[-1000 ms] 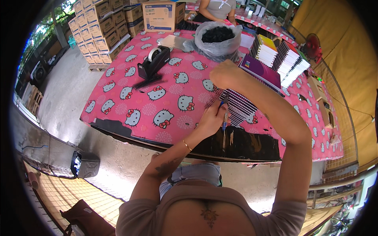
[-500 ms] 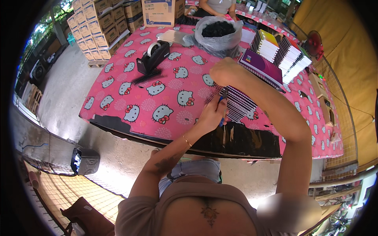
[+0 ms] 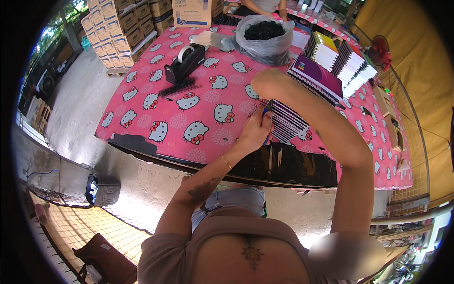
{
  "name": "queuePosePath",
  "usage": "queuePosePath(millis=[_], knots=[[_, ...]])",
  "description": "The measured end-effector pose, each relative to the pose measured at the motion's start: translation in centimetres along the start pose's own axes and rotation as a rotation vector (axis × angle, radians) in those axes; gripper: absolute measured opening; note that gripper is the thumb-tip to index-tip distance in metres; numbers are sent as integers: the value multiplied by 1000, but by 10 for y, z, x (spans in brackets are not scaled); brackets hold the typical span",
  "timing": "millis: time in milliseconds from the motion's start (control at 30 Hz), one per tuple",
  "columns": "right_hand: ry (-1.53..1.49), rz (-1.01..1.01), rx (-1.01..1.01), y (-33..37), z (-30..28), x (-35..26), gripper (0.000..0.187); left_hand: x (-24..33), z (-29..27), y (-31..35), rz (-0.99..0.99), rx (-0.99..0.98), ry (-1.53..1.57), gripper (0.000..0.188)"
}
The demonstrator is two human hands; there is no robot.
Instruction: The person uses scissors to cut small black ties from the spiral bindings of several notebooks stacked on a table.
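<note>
A stack of spiral-bound notebooks (image 3: 290, 124) lies near the table's front edge, with its rows of black coil bindings facing me. My left hand (image 3: 257, 127) is closed around a blue-handled hand tool that looks like pliers (image 3: 267, 108). The tool's dark head is at the stack's left end, by the coil ends. My right hand (image 3: 270, 84) is bent into a fist just beyond, at the far left corner of the stack. Its fingers are turned away, so what they grip is hidden.
A black tape dispenser (image 3: 185, 65) and loose black coils (image 3: 180, 88) lie to the left. Behind stands a plastic bag (image 3: 265, 47) of black coils. Purple notebooks (image 3: 316, 78) and taller notebook stacks (image 3: 326, 51) are at right. A co-worker (image 3: 262, 7) stands at the far side.
My left hand and the tool have shifted slightly up toward my right hand. The dark coil strands beside my left hand show less. My right hand stays nearly in place.
</note>
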State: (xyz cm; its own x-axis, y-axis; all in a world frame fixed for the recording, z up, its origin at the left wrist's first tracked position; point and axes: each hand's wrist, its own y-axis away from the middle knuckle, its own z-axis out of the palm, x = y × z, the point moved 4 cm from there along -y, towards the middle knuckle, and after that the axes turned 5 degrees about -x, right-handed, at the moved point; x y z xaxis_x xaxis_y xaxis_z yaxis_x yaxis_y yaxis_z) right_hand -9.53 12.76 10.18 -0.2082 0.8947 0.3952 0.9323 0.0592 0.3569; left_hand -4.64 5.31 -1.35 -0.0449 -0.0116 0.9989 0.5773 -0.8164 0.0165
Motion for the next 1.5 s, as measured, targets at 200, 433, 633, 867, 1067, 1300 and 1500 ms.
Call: queuePosePath(millis=[200,433,633,867,1067,1300,1500], knots=[[-103,30,11,-5,7,-5,17,-19,0,5,50,-4,94,27],[-51,-30,-26,-5,13,-5,19,-9,-2,2,1,14,51,29],[-125,59,-25,-9,14,-1,19,-18,1,12,23,-56,84,30],[-43,-23,-91,-13,16,-10,24,-29,-5,-1,33,28,14,28],[-61,11,-89,-10,19,-5,23,-14,-2,7,5,-20,-38,27],[-78,15,-105,-15,23,-14,25,-39,-6,7,14,-1,20,27],[-35,4,-111,-18,28,-14,25,-39,-9,-3,48,12,26,29]])
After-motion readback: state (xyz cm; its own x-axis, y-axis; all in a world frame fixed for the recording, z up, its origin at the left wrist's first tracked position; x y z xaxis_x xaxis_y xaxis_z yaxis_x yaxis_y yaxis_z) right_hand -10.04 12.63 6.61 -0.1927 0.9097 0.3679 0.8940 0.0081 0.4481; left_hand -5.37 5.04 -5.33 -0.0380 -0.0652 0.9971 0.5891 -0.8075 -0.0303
